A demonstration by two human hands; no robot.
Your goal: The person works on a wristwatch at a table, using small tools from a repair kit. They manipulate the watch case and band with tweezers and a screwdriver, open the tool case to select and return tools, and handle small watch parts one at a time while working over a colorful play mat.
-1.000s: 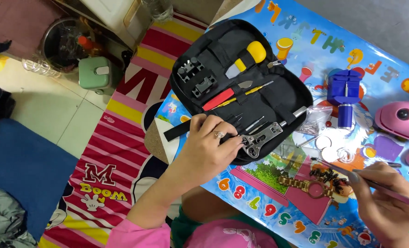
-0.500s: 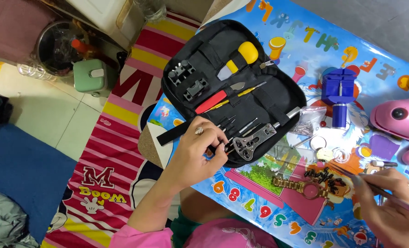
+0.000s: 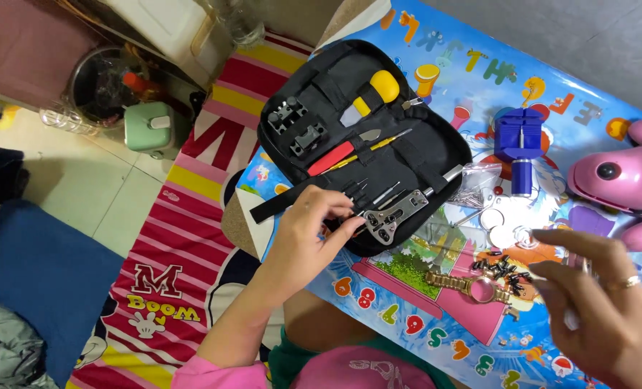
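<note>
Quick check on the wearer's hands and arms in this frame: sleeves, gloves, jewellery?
Both hands are bare, no gloves. The left hand has a bare forearm, with a pink sleeve starting only near the bottom edge of the frame. The right hand wears a thin gold-coloured ring on one finger; it is motion-blurred and its arm is out of view, so no sleeve is visible there. No watch or bracelet on either wrist.

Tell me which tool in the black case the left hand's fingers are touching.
The left hand pinches the metal wrench-like case opener at the near edge of the black tool case, not the yellow-handled tool or the red-handled one farther up.
</note>
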